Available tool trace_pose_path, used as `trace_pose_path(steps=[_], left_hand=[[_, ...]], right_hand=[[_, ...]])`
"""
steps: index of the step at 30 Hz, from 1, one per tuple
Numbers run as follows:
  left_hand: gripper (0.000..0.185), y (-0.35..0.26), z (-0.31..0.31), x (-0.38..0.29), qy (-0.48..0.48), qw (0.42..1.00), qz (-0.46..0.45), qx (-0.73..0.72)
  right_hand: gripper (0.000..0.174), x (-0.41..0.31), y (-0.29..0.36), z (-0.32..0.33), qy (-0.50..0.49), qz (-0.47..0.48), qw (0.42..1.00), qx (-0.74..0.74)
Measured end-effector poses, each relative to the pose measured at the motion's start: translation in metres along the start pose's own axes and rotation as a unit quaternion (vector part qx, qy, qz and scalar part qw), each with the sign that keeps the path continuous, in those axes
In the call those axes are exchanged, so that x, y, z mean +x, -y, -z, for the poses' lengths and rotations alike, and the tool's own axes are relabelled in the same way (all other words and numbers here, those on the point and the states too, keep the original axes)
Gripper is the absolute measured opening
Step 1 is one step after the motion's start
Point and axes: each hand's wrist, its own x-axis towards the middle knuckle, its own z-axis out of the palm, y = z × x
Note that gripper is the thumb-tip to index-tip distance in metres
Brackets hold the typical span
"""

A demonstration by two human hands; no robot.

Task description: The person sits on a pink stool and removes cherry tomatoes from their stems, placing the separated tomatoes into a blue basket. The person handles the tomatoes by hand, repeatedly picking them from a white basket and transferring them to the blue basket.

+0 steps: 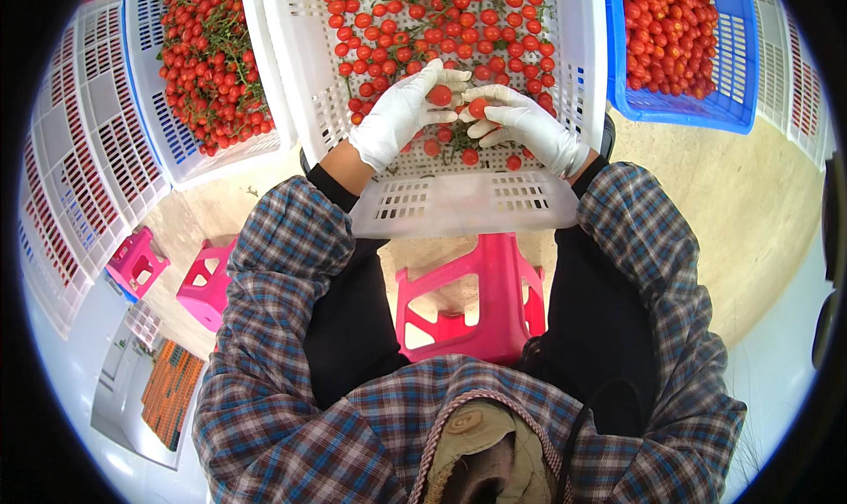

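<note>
In a white slotted plastic crate [463, 206] before me, many loose cherry tomatoes [456, 31] lie with bits of green stem. My left hand [396, 117], in a white glove, pinches a cherry tomato [439, 95] between thumb and fingers. Close beside it, my right hand [529, 128], gloved the same way, has another cherry tomato [477, 108] between its thumb and fingers. Both hands are above the near half of the crate, their fingertips almost meeting. Below them, a clump of green stems [466, 140] is partly hidden by the right hand.
At left stands a white crate [192, 166] of cherry tomatoes on stems, beside stacked white crates [106, 107]. A blue crate [688, 115] at right holds tomatoes without visible stems, with white crates [794, 74] beyond. A pink plastic stool [490, 292] is between my legs; pink stools [205, 285] stand left.
</note>
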Motion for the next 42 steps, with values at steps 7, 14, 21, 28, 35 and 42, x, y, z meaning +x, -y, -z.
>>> trace_pose_path(steps=[7,14,21,28,35,42], left_hand=[[0.073,0.02,-0.021,-0.002,0.054,0.995,0.032,-0.081],[0.064,0.023,-0.001,0.007,0.048,0.999,0.009,0.023],[0.036,0.052,0.018,0.027,-0.081,0.797,-0.16,0.576],[0.025,0.071,0.005,0.051,-0.061,0.611,-0.22,0.758],[0.04,0.059,0.026,0.045,-0.099,0.792,-0.204,0.566],[0.041,0.028,0.05,0.018,-0.052,0.976,-0.041,0.206]], right_hand=[[0.047,0.008,-0.01,-0.008,-0.087,0.022,0.987,-0.136],[0.034,0.007,0.004,-0.008,-0.097,0.072,0.957,-0.264],[0.035,-0.046,0.062,0.019,-0.113,0.179,0.972,-0.098],[0.033,-0.086,0.086,0.058,-0.338,0.322,0.877,-0.113],[0.045,-0.095,0.091,0.083,-0.572,0.357,0.462,-0.577],[0.021,-0.007,0.022,0.009,-0.237,0.362,0.701,-0.566]])
